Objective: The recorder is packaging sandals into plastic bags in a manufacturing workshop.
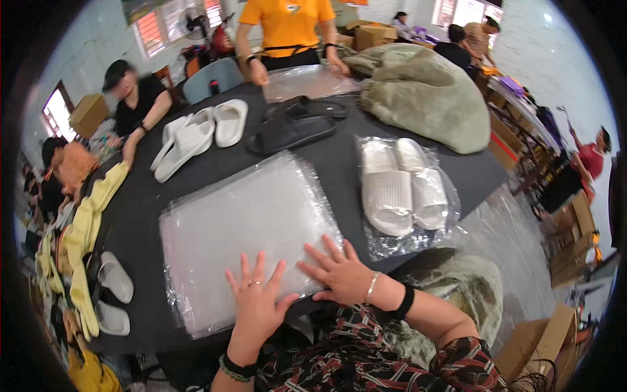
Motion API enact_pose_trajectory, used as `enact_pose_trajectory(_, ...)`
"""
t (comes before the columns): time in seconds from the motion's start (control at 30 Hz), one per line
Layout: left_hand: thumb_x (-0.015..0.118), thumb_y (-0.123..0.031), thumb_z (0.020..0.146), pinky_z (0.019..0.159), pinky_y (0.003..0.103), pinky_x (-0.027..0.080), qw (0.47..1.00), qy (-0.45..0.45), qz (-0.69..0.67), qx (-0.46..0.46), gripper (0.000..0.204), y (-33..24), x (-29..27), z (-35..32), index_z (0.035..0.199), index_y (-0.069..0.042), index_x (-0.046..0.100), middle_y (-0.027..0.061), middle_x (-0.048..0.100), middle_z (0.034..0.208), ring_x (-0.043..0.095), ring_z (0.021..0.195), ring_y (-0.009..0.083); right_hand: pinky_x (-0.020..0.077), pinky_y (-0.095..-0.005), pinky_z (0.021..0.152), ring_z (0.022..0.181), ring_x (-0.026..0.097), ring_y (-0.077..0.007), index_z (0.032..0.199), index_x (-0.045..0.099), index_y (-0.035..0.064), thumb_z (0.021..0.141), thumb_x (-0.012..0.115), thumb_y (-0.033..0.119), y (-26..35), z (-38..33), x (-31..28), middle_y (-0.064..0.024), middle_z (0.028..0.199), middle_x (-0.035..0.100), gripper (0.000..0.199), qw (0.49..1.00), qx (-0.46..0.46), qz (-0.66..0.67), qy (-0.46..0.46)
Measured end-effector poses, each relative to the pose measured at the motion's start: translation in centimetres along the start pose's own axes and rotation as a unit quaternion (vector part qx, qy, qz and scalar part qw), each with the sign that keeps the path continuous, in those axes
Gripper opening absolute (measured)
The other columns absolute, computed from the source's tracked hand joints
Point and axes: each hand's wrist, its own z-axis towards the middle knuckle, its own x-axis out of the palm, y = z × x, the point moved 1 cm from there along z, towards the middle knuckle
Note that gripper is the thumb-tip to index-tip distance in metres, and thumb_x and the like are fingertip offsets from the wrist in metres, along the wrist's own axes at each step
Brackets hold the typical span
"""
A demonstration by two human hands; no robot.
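Both my hands lie flat with spread fingers on a stack of clear plastic bags on the dark table. My left hand rests on the stack's near part, a ring on one finger. Beside it my right hand presses near the stack's right edge. To the right lies a pair of white slides inside a clear bag. Beyond the stack are black slides, and to their left several loose white slides.
A large olive-green sack bulges at the table's far right; another is beside me below. Yellow strips and white slides line the left edge. Across stands a person in orange, hands on a plastic sheet; another sits left.
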Motion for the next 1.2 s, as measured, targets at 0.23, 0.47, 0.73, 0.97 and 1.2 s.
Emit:
enact_pose_trajectory(0.23,0.062,-0.049,0.09,0.111,0.071,0.014,0.999,-0.014,0.034,-0.011,0.054,0.8,3.7,-0.2,0.137,-0.023,0.058,0.0183,0.038,0.152,0.025,0.142,0.048,0.0303,-0.0605,0.11,0.143,0.027,-0.0468,0.141,0.047,0.0157,0.079,0.079,0.04,-10.2,-1.2,-7.6,-0.0199,0.151,0.036,0.074,0.97,0.048,0.047,-0.234)
enact_pose_trajectory(0.47,0.062,-0.051,0.089,0.112,0.07,0.013,0.999,-0.044,0.024,-0.013,0.054,1.3,4.4,-0.4,0.136,-0.024,0.058,0.018,0.04,0.15,0.026,0.142,0.0475,0.0269,-0.0638,0.11,0.138,0.033,-0.045,0.144,0.043,0.0163,0.064,0.085,0.058,-19.7,-5.3,-10.5,-0.0216,0.144,0.045,0.1,0.94,0.338,-0.046,-0.012)
enact_pose_trajectory(0.73,0.06,-0.054,0.09,0.111,0.073,0.011,0.996,-0.084,-0.002,0.004,0.058,1.8,4.2,-0.4,0.138,-0.023,0.056,0.0159,0.04,0.151,0.025,0.144,0.0434,0.0473,-0.0435,0.092,0.104,0.06,-0.0341,0.104,0.068,0.0107,0.06,0.087,0.022,-22.4,-6.7,-14.9,-0.0135,0.101,0.067,0.05,0.967,0.231,-0.003,-0.105)
enact_pose_trajectory(0.97,0.067,-0.042,0.088,0.109,0.074,0.016,0.99,-0.131,0.025,0.039,0.047,1.3,4.1,-2.2,0.125,-0.013,0.064,0.0178,0.045,0.146,0.03,0.143,0.042,0.0445,-0.0392,0.089,0.102,0.053,-0.0282,0.098,0.066,0.0101,0.058,0.088,0.013,-12.1,0.7,-26.9,-0.0071,0.095,0.06,0.045,0.992,0.068,-0.025,-0.106)
enact_pose_trajectory(1.2,0.066,-0.041,0.09,0.109,0.065,0.029,0.988,-0.147,0.006,0.049,0.043,-0.1,3.6,-3.6,0.119,-0.008,0.066,0.0179,0.052,0.137,0.041,0.135,0.0388,0.0318,-0.0469,0.102,0.116,0.049,-0.0288,0.108,0.069,0.0177,0.068,0.081,0.018,0.2,12.7,-24.5,-0.0033,0.104,0.059,0.041,0.943,-0.325,-0.07,-0.02)
